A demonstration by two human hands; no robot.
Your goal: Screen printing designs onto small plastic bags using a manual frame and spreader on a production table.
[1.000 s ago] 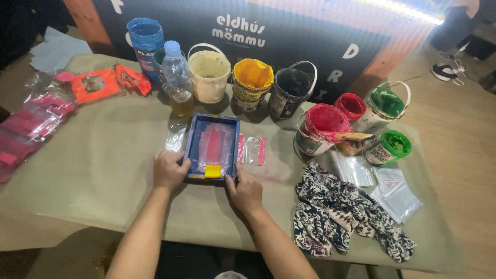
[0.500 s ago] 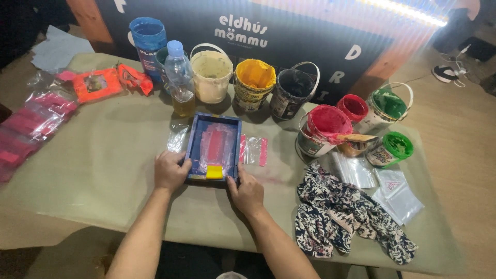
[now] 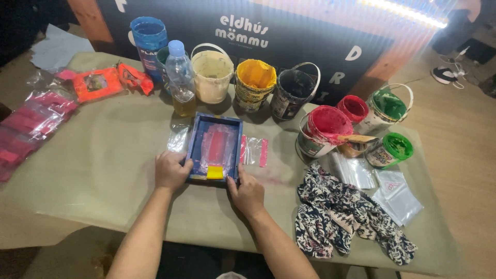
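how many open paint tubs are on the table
7: cream tub, yellow tub and black tub in the back row; big red tub, small red tub, green tub and small green tub at right. More may hide behind them.

Left hand (image 3: pixel 170 169) and right hand (image 3: pixel 248 192) grip near corners of blue printing frame (image 3: pixel 214 148), flat on table (image 3: pixel 103 170). Yellow squeegee (image 3: pixel 215 172) lies inside. Patterned cloth (image 3: pixel 346 217) at right.

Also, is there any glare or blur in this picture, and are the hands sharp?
Head view: a light strip glares white along the top right, washing out the wall below it; the left hand, right hand and blue frame are sharp; the table is evenly lit, with soft shadows beside the buckets.
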